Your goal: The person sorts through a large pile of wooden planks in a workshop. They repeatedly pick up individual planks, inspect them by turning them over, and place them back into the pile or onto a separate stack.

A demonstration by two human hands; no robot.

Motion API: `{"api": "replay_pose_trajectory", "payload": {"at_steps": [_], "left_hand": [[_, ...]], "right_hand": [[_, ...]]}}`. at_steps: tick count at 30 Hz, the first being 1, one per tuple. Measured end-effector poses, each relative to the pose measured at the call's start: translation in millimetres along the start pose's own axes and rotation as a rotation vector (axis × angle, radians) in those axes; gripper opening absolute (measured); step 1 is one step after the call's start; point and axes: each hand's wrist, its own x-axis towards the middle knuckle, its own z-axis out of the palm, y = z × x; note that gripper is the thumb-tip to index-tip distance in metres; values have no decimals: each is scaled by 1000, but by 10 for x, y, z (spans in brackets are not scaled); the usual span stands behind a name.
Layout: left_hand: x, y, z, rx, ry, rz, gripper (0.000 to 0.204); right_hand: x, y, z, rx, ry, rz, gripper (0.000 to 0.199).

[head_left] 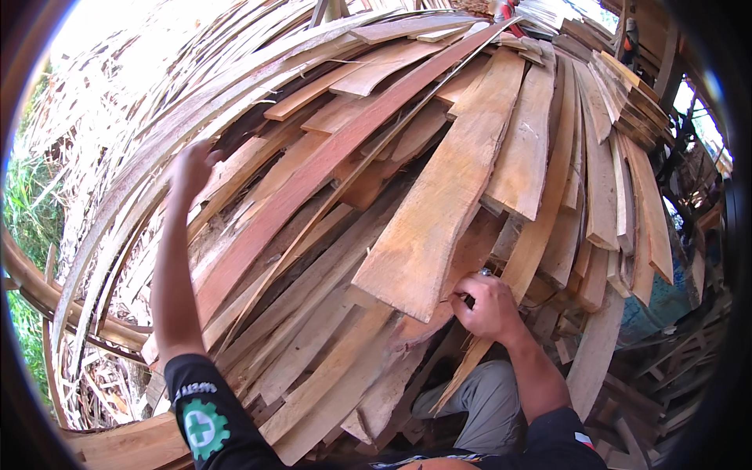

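Observation:
My left hand is raised at the left, over the edge of a big pile of rough-sawn boards; its fingers are smeared by motion. Closed in a pinch, my right hand is just right of the end of a wide pale plank. What its fingertips hold, if anything, is too small to make out. Behind the right hand passes a narrow board with a splintered lower end. A long reddish board lies slantwise across the pile between my hands.
More boards overlap at the right, beside a stack of short timbers. Thin offcuts cover the ground at the left. A curved wooden rail runs along the lower left. Someone in red is at the far end.

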Motion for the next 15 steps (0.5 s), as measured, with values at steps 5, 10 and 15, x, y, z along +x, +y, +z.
{"api": "replay_pose_trajectory", "payload": {"at_steps": [5,10,15], "left_hand": [[562,729,853,98,137,119,43],[1172,878,1615,162,-138,-77,63],[1393,543,2000,468,30,-55,21]], "right_hand": [[16,39,8,3,6,-71,11],[-3,153,13,-4,-27,-49,14],[-27,136,-49,114,-125,-19,25]]}}
